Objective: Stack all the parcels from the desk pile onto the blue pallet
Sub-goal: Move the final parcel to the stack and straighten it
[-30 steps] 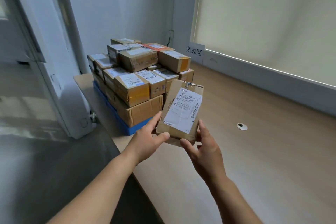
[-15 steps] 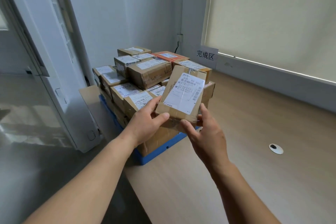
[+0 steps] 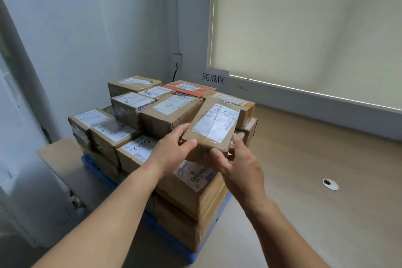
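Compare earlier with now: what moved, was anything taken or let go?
The parcel, held by the left hand and right hand, moved forward from in front of the stack to above its near boxes and tilted flatter. Nothing was let go; both hands keep their grip. The stack on the blue pallet stayed put.

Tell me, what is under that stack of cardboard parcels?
A blue pallet: only its front and left edges peek out below the stacked parcels. Its top deck is covered by them and cannot be seen. The pallet rests on a wooden desk.
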`<action>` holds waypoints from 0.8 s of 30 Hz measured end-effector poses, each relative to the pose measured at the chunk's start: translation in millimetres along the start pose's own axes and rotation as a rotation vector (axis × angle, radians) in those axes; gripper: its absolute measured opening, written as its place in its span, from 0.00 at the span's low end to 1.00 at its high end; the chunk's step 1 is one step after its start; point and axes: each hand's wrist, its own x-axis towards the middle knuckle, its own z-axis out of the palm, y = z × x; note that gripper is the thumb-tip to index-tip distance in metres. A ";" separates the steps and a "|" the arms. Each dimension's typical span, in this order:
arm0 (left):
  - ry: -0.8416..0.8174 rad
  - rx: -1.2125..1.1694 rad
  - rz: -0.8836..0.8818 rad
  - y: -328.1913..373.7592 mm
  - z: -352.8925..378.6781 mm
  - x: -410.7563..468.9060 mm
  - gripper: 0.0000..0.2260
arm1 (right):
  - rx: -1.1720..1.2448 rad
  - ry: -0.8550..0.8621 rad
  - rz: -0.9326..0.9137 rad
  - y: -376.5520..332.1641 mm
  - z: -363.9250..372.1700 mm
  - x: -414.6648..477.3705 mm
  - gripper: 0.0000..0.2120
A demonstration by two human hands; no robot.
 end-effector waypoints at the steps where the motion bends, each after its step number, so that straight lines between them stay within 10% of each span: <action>1: -0.019 0.002 0.000 -6.4 -4.7 7.9 0.23 | -0.015 0.008 0.027 -5.4 7.0 3.0 0.26; 24: -0.014 0.033 0.108 -49.4 -12.0 52.9 0.23 | -0.126 0.038 0.121 -13.6 52.5 30.7 0.27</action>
